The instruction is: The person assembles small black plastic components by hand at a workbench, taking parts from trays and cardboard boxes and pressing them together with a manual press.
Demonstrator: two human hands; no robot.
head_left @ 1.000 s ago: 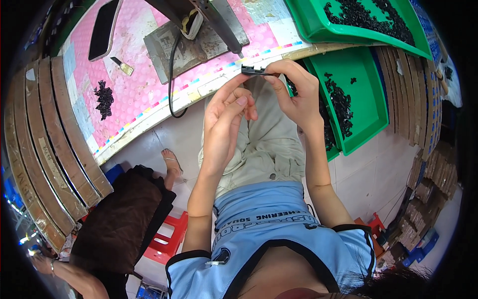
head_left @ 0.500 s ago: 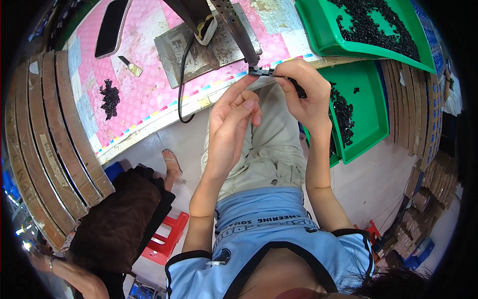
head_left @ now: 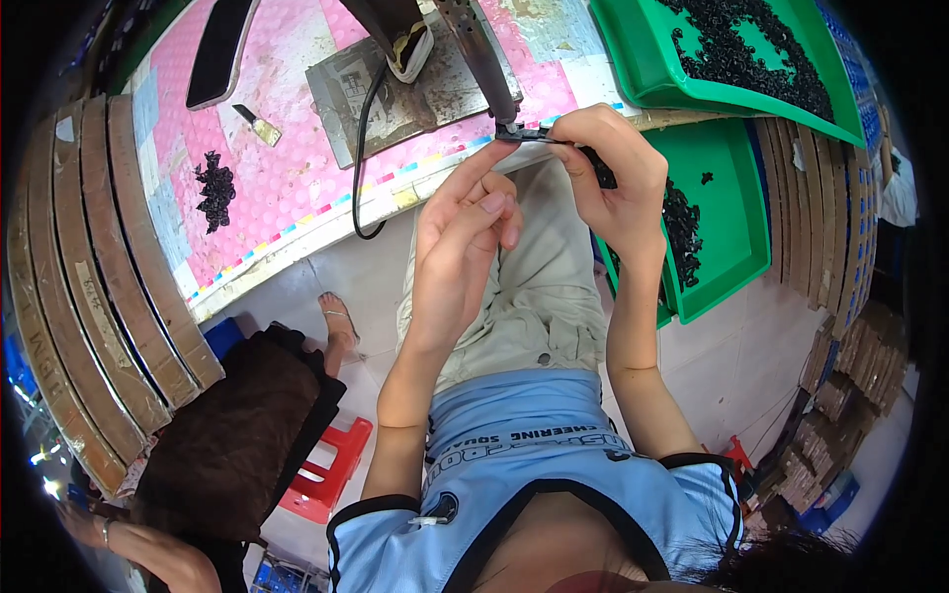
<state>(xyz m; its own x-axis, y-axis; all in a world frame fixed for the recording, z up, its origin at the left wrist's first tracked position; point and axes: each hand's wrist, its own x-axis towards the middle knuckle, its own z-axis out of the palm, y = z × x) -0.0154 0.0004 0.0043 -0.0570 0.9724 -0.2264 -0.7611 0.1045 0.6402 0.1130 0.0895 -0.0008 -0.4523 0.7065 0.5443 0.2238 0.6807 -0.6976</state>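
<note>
At the table's near edge, a small black piece [head_left: 537,135] sits under the narrow tip of a dark metal tool arm [head_left: 484,64]. My right hand [head_left: 621,178] pinches its right end between thumb and forefinger. My left hand [head_left: 465,232] is on the other side, its forefinger stretched up to the left end of the piece, just below the tip. The left thumb is folded over the curled fingers, and whether anything lies in them is hidden. Fine detail of the piece is too small to make out.
A worn metal base plate [head_left: 346,94] lies on the pink table covering [head_left: 282,188], with a black cable [head_left: 361,163] hanging over the edge. A phone [head_left: 219,54], a small blade [head_left: 259,127] and black parts [head_left: 215,188] lie left. Green trays [head_left: 736,208] of black parts stand right. A person's forearm [head_left: 158,553] shows lower left.
My right hand has shifted slightly up and to the right. The tool arm has moved slightly right. My left hand has hardly moved, its forefinger still at the piece.
</note>
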